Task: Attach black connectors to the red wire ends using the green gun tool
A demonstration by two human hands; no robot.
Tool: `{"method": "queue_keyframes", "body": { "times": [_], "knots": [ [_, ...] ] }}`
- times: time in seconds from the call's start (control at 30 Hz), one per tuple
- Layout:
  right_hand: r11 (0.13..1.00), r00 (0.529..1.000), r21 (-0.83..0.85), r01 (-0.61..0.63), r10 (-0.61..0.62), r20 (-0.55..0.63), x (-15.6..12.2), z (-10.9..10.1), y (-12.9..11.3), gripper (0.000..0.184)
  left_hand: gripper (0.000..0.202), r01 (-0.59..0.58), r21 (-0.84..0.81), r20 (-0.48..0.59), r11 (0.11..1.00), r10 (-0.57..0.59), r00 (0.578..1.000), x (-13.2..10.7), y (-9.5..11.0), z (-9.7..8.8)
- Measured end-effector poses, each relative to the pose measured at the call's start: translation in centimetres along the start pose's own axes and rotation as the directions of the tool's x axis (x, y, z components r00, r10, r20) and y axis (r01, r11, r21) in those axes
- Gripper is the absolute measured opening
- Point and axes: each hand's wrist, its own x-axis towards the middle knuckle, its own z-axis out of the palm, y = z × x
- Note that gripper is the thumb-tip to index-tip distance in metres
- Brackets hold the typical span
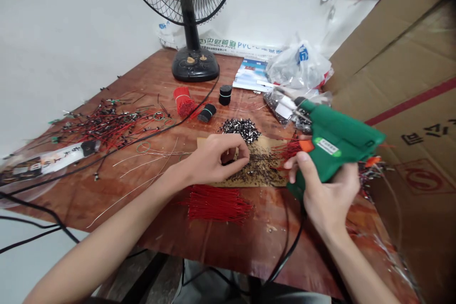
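Observation:
In my right hand [327, 199] is a green soldering gun [345, 135] with an orange trigger, its metal tip raised and pointing left toward the back of the table. My left hand [223, 156] hovers over a tan board [261, 181] with thumb and forefinger pinched together. Whatever sits between those fingertips is too small to make out. Dark specks and small bits cover the board. Just behind my left hand lies a pile of small black-and-silver parts [241, 128]. Below it is a neat row of red wires [219, 204]. More red wires [290, 148] lie by the board's right end.
A black fan [194, 64] stands at the back. Banded red wires [183, 102] and two black bundles [225, 95] sit mid-table. Tangled wired parts [107, 121] spread at left, crossed by a black cable [156, 132]. Cardboard boxes [409, 104] wall the right side, near plastic bags [299, 66].

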Motion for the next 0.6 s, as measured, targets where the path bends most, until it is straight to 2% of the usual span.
{"method": "queue_keyframes", "body": {
  "times": [0.1,0.2,0.6],
  "knots": [
    [0.988,0.983,0.012,-0.155,0.153,0.102,-0.19,0.03,-0.12,0.030,0.012,-0.002,-0.040,-0.034,0.999,0.001,0.999,-0.07,0.13,0.63],
    [0.972,0.961,0.063,-0.226,0.212,0.176,-0.28,-0.03,0.06,0.033,0.012,-0.017,-0.041,-0.050,0.999,0.015,0.999,-0.14,-0.10,0.88],
    [0.975,0.965,0.083,-0.205,0.188,0.184,-0.39,-0.13,0.10,0.034,0.010,-0.041,-0.049,-0.009,0.998,0.041,0.999,-0.26,-0.47,1.25]
  ]
}}
